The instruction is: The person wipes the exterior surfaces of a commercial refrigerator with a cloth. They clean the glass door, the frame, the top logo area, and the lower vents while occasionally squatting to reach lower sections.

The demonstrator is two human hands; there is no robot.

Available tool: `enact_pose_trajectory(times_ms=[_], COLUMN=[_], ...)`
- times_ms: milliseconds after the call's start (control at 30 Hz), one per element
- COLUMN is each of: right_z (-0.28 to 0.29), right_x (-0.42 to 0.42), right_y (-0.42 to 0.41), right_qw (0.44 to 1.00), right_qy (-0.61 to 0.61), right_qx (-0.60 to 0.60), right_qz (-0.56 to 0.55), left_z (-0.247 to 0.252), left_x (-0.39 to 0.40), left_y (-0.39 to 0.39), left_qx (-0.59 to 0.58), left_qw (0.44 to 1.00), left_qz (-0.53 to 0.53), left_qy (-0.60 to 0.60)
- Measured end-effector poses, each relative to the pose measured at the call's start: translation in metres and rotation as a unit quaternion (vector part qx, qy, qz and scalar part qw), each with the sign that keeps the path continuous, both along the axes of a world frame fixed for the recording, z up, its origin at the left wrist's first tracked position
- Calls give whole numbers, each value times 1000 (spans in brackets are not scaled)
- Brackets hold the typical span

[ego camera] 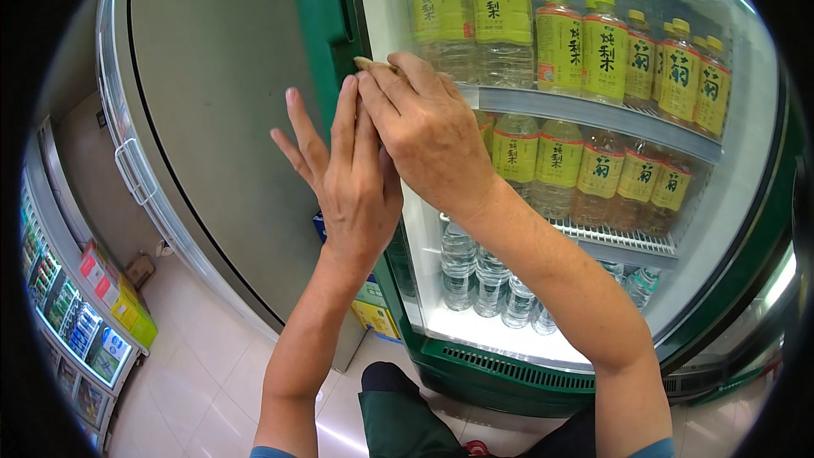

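Note:
My right hand (429,130) is bent over at the upper left edge of the glass-door drinks cooler (509,381). Its fingers close on a small beige piece (364,63), perhaps folded cloth, mostly hidden beneath them. Just below and to the left, my left hand (350,181) reaches up along the cooler's green frame (323,19). Its little and ring fingers are spread away, while the other two extended fingertips meet the right hand's fingers. The left thumb is partly covered. Behind the glass, bottles with yellow-green labels (502,13) stand on the upper shelf.
A grey metal cabinet panel (222,95) stands close on the left. Lower shelves hold more labelled bottles (559,162) and clear water bottles (458,267). Cartons (375,315) sit low between panel and cooler. Far left is another lit drinks cooler (70,305). The floor (191,356) is tiled.

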State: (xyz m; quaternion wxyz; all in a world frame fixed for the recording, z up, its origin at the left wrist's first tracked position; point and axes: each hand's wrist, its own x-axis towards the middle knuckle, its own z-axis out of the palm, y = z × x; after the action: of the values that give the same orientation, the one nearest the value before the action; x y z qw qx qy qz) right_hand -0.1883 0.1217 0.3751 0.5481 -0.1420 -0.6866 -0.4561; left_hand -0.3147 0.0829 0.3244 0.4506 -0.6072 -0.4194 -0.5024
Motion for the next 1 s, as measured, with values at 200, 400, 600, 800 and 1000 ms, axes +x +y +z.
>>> enact_pose_trajectory(times_ms=[200, 400, 600, 800, 1000], right_z=[-86, -227, -173, 2, -39], right_x=[7, 42, 61, 64, 67], right_y=[-11, -34, -28, -13, -18], right_qw=[995, 966, 966, 987, 993], right_qy=[-42, -190, -224, -109, -69], right_qx=[-85, -163, -103, 49, -15], right_qz=[-28, -66, -76, -108, -96], left_z=[-77, -227, -190, -19, -44], left_x=[-3, 18, 44, 58, 77], left_y=[-14, -70, -61, -25, -24], left_qx=[-64, -338, -347, -170, -205], left_qw=[998, 938, 937, 985, 977], left_qz=[-27, -70, -37, -6, -52], left_qy=[7, -12, -6, -6, -18])
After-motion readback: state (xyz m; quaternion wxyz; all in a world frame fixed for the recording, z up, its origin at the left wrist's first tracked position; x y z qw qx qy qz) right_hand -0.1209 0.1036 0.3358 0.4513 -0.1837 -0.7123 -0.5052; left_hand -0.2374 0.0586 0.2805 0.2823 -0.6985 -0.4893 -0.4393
